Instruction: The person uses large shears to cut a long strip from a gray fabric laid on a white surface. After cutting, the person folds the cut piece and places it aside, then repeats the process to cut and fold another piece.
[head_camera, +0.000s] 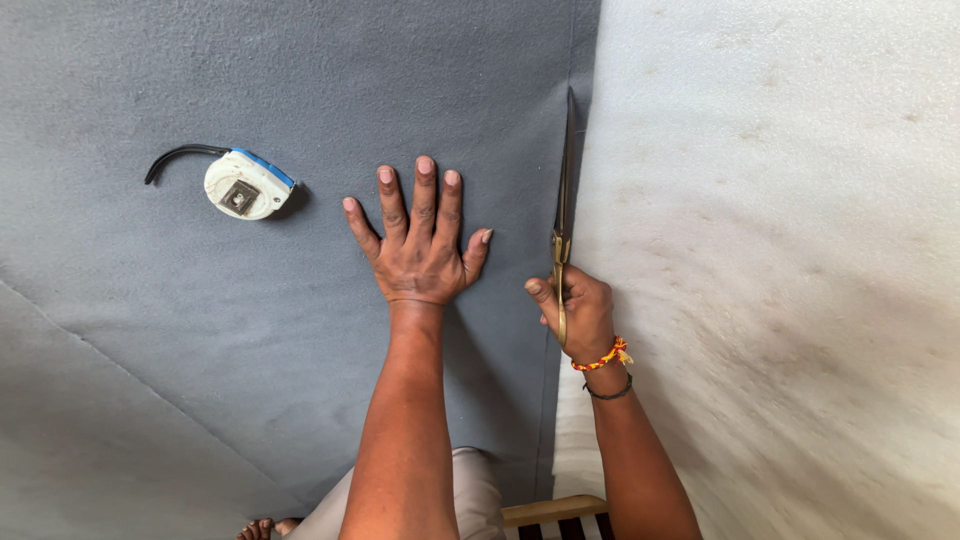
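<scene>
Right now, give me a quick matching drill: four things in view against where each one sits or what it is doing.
Things:
1. left hand
2. right hand
3. tape measure
4. scissors

States:
A. lies alone on the grey fabric, far left
B. pressed flat, fingers spread
C. blades along the fabric's right edge
D. grips the handles, beaded bracelet at the wrist

Pairs: 1-B, 2-D, 3-A, 4-C
</scene>
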